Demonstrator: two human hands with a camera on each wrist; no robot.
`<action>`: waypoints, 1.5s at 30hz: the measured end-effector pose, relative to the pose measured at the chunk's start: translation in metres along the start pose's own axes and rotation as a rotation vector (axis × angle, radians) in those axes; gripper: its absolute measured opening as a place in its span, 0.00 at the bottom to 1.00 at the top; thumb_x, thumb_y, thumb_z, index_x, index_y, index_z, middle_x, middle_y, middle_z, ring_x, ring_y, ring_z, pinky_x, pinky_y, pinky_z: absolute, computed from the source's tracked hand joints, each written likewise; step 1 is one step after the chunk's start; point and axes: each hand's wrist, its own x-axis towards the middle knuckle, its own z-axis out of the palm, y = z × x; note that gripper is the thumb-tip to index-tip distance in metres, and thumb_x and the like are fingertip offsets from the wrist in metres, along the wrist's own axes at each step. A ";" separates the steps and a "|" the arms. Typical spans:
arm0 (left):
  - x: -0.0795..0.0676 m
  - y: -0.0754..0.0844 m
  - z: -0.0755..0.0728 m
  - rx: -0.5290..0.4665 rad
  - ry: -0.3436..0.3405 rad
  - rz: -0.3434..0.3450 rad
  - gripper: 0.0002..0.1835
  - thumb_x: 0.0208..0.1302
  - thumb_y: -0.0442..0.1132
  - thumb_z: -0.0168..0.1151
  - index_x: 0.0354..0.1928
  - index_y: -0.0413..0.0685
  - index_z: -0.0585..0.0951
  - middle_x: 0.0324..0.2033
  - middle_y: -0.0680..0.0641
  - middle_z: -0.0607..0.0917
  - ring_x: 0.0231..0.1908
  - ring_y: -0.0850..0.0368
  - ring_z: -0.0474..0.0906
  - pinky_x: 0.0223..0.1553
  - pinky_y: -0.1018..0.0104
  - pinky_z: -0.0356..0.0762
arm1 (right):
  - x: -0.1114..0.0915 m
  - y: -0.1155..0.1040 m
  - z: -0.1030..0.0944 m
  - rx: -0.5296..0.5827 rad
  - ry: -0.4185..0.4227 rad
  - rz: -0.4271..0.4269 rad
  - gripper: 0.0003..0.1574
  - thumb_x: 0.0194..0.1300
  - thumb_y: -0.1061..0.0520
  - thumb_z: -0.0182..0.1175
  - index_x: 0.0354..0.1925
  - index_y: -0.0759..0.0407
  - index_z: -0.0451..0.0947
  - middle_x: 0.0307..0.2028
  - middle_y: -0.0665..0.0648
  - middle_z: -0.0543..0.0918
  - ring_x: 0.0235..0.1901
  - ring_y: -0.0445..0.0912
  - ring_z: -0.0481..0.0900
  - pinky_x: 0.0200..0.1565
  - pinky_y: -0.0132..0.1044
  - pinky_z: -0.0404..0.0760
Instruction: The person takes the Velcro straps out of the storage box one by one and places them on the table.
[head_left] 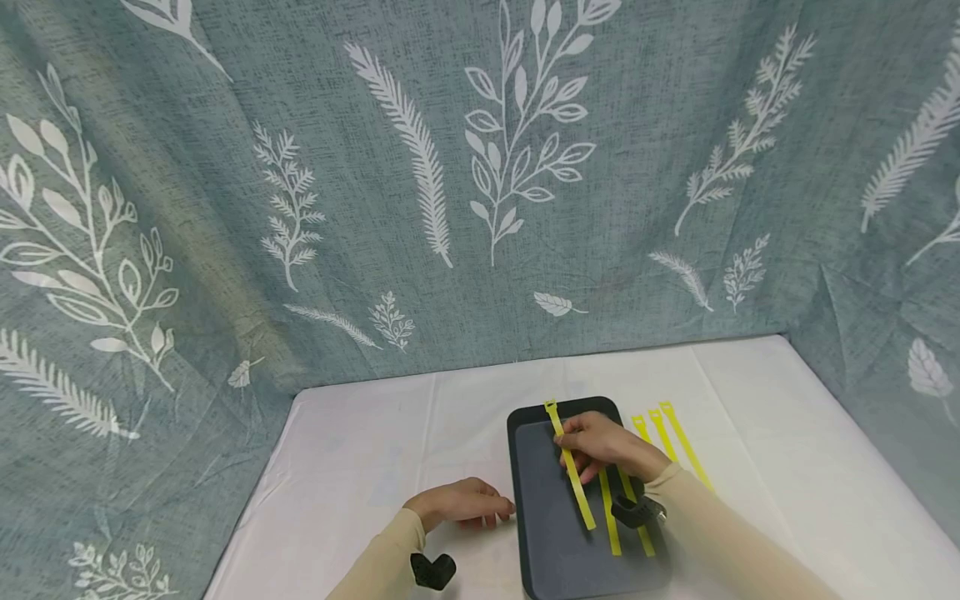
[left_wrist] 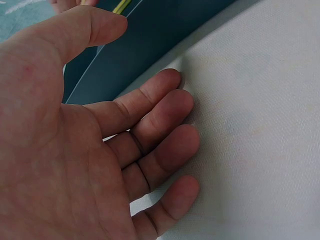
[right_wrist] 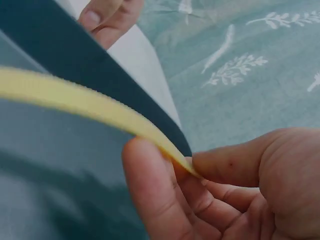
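Note:
Between thumb and fingers my right hand point(head_left: 600, 442) pinches a yellow cable strap point(head_left: 576, 483) with a slotted head, held over the dark grey tray point(head_left: 525, 533). In the right wrist view the strap point(right_wrist: 85, 97) bends in an arc from the fingertips. Two more yellow straps point(head_left: 610, 517) lie in the tray, partly hidden by my right hand and wrist. My left hand point(head_left: 461, 502) rests on the white cloth by the tray's left rim, fingers loosely bent and holding nothing. Whether its fingertips touch the rim, I cannot tell.
Several yellow straps point(head_left: 686, 442) lie side by side on the white tablecloth point(head_left: 787, 467) right of the tray, partly covered by my right forearm. A blue-green leaf-patterned curtain point(head_left: 480, 317) encloses the table at the back and both sides. Each wrist wears a black camera mount point(head_left: 432, 572).

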 end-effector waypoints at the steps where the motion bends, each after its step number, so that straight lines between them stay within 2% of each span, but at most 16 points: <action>1: 0.000 0.000 0.000 0.000 -0.001 0.002 0.18 0.65 0.53 0.59 0.39 0.46 0.86 0.25 0.55 0.77 0.24 0.61 0.65 0.29 0.67 0.63 | 0.000 -0.001 -0.001 0.004 -0.002 -0.007 0.16 0.76 0.57 0.52 0.50 0.69 0.79 0.34 0.63 0.87 0.21 0.42 0.78 0.27 0.39 0.84; 5: 0.000 0.000 0.000 -0.001 0.001 0.001 0.18 0.65 0.53 0.59 0.39 0.46 0.86 0.25 0.55 0.77 0.24 0.61 0.65 0.30 0.67 0.63 | -0.003 -0.005 -0.002 0.021 0.000 -0.024 0.20 0.78 0.58 0.49 0.56 0.70 0.78 0.35 0.63 0.87 0.24 0.42 0.82 0.28 0.37 0.84; 8: 0.000 0.000 0.000 0.003 0.006 -0.005 0.18 0.65 0.54 0.59 0.38 0.46 0.86 0.25 0.55 0.77 0.24 0.61 0.65 0.29 0.68 0.63 | -0.004 -0.007 -0.003 0.041 0.012 -0.040 0.21 0.77 0.58 0.50 0.59 0.72 0.76 0.36 0.64 0.88 0.28 0.46 0.87 0.29 0.37 0.84; 17: -0.002 0.003 0.001 0.008 0.009 -0.018 0.18 0.64 0.54 0.60 0.37 0.48 0.86 0.25 0.55 0.78 0.23 0.61 0.66 0.29 0.68 0.63 | -0.004 -0.009 -0.005 0.084 0.083 -0.115 0.19 0.71 0.55 0.60 0.53 0.66 0.79 0.45 0.68 0.87 0.37 0.53 0.88 0.37 0.41 0.86; 20: -0.002 0.003 0.001 0.004 0.010 -0.015 0.17 0.63 0.54 0.60 0.37 0.48 0.86 0.25 0.55 0.78 0.23 0.61 0.66 0.29 0.68 0.63 | -0.005 -0.011 -0.008 0.082 0.096 -0.127 0.18 0.71 0.54 0.60 0.52 0.66 0.79 0.40 0.67 0.86 0.33 0.50 0.84 0.38 0.42 0.84; 26: -0.002 0.003 0.002 0.008 0.010 -0.010 0.17 0.64 0.54 0.60 0.37 0.48 0.86 0.25 0.55 0.78 0.24 0.61 0.66 0.29 0.68 0.63 | -0.010 -0.016 -0.015 0.071 0.118 -0.122 0.17 0.72 0.54 0.59 0.51 0.64 0.80 0.32 0.53 0.80 0.29 0.46 0.74 0.38 0.41 0.79; 31: -0.003 0.003 0.001 0.002 0.008 -0.008 0.17 0.64 0.53 0.60 0.37 0.47 0.86 0.25 0.55 0.77 0.24 0.61 0.66 0.30 0.68 0.63 | -0.013 -0.018 -0.025 0.090 0.122 -0.130 0.18 0.72 0.53 0.60 0.52 0.64 0.79 0.32 0.52 0.81 0.30 0.45 0.75 0.37 0.40 0.79; 37: -0.002 0.003 0.000 -0.005 0.003 -0.008 0.17 0.64 0.53 0.60 0.37 0.47 0.86 0.24 0.56 0.76 0.23 0.61 0.64 0.29 0.68 0.62 | -0.015 -0.021 -0.038 0.067 0.143 -0.127 0.17 0.72 0.52 0.60 0.52 0.63 0.79 0.38 0.55 0.86 0.36 0.46 0.79 0.42 0.45 0.82; 45: -0.002 0.003 0.000 0.001 -0.004 -0.006 0.17 0.63 0.54 0.60 0.37 0.48 0.86 0.24 0.55 0.76 0.23 0.61 0.64 0.29 0.68 0.62 | -0.017 -0.023 -0.052 0.094 0.190 -0.126 0.19 0.72 0.53 0.60 0.53 0.64 0.78 0.37 0.53 0.84 0.33 0.45 0.79 0.45 0.47 0.84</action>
